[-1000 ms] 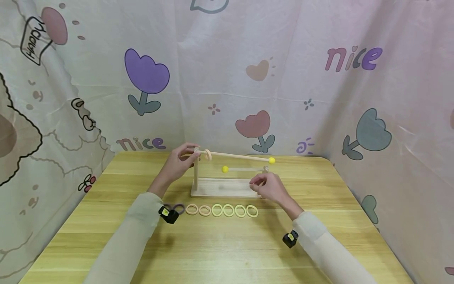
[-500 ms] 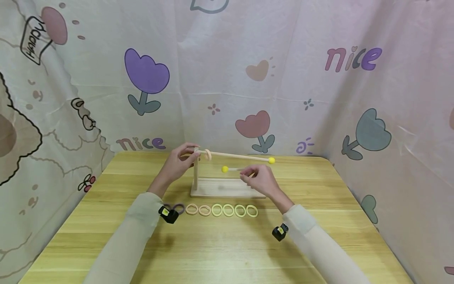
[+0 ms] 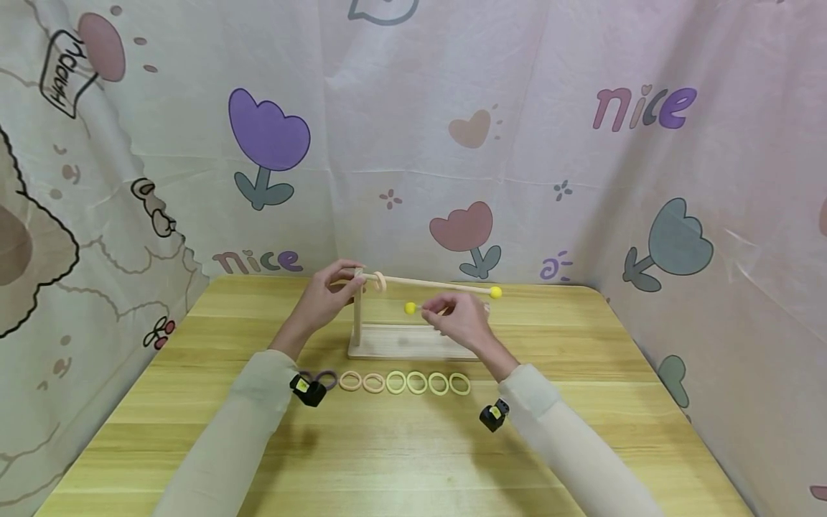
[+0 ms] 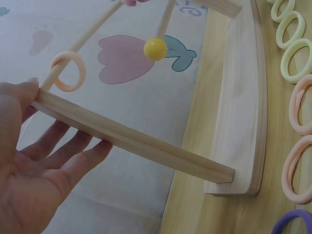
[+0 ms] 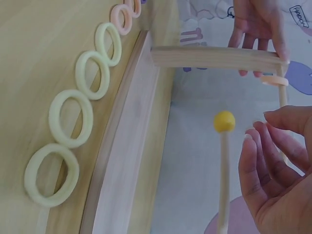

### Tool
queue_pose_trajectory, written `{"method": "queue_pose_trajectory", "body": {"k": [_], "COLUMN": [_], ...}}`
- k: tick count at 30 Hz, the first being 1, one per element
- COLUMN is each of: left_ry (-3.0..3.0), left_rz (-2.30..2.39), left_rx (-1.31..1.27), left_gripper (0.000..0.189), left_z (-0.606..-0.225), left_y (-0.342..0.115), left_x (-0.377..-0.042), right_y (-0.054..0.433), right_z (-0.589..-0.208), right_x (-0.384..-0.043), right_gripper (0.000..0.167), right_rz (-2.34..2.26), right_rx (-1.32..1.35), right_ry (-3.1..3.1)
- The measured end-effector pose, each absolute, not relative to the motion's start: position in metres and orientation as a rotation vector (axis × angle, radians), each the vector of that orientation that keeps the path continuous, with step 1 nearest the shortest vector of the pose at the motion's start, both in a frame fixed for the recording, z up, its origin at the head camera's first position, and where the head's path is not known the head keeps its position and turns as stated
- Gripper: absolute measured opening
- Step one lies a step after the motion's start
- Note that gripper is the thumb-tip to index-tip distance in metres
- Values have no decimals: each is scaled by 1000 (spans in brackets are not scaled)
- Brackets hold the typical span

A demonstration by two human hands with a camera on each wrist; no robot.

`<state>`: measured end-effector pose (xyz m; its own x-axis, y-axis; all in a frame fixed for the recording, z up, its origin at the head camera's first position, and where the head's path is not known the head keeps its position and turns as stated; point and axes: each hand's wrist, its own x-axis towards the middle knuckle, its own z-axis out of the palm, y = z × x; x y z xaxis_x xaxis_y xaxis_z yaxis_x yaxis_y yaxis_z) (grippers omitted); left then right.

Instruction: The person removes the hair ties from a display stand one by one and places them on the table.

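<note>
My left hand [image 3: 324, 293] grips the top of the left post [image 4: 131, 136] of a wooden stand, thumb at the top end and fingers along the side. From that post the upper rod [image 3: 433, 283] runs right to a yellow ball tip [image 3: 495, 292]. A peach ring [image 4: 69, 72] hangs on this rod close to the post. My right hand [image 3: 457, 317] is in front of the lower rod [image 5: 224, 180], near its yellow ball end [image 5: 224, 121]. Its fingers are loosely bent with nothing between them. It hides most of the lower rod in the head view.
In front of the stand's base [image 3: 407, 342] lies a row of rings on the wooden table [image 3: 400, 459]: purple [image 3: 327, 379], peach [image 3: 350, 380] and several pale yellow ones [image 3: 416, 383]. A printed cloth [image 3: 388, 129] hangs behind the table.
My right hand has moved left and slightly up, from the right end of the stand to near the lower rod's ball. The left hand and the ring on the rod stay put.
</note>
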<state>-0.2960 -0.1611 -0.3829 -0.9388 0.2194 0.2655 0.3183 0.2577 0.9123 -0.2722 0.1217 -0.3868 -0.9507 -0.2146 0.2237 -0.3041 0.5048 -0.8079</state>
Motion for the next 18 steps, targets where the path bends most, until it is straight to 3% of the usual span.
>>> {"method": "queue_pose_trajectory", "body": {"k": [18], "left_ry": [-2421], "left_rz": [-1785], "left_rx": [-526], "left_gripper": [37], "left_z": [-383], "left_y": [-162], "left_x": [-296], "right_y": [96], "right_z": [-378], "right_x": [-275], "right_gripper": [6], "right_rz": [1496], "right_rx": [454], "right_ry": [-2529]}}
